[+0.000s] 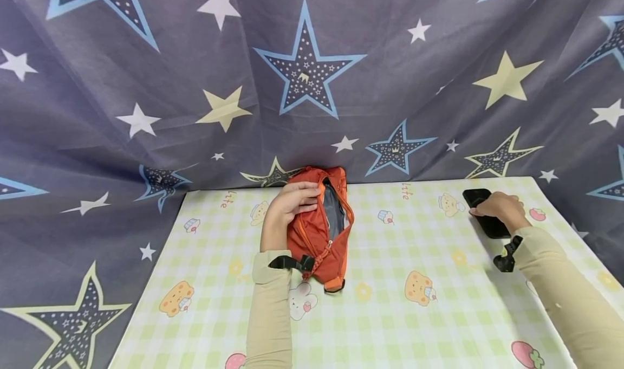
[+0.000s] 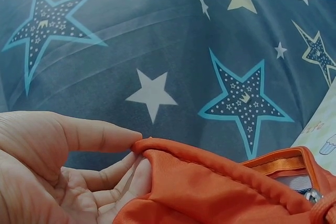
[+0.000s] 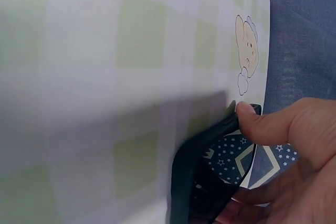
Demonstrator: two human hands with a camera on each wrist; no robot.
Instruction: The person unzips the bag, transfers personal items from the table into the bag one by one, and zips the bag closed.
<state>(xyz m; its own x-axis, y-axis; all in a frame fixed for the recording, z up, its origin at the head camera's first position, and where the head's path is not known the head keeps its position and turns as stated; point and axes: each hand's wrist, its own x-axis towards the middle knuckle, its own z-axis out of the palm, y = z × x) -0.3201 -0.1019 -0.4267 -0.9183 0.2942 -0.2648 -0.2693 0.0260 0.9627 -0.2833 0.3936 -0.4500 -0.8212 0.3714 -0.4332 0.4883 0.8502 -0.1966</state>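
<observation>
An orange-red waist bag (image 1: 312,231) lies on the table near the back, its zipper undone and grey lining (image 1: 333,212) showing. My left hand (image 1: 291,202) pinches the bag's upper left edge; in the left wrist view, thumb and fingers hold the orange fabric (image 2: 194,182). Off to the right, my right hand (image 1: 502,207) grips a black phone (image 1: 493,228) by its edges. The right wrist view shows the thumb on one side of the phone (image 3: 181,182) and fingers at the other. Its glossy face reflects the starred cloth. What lies deep inside the bag is hidden.
A checked green-and-white tablecloth (image 1: 380,315) with cartoon prints covers the table. Behind and beside it hangs a dark starred curtain (image 1: 380,98), which the bag's top meets. A zipper pull with a cord (image 1: 322,255) hangs at the bag's lower opening.
</observation>
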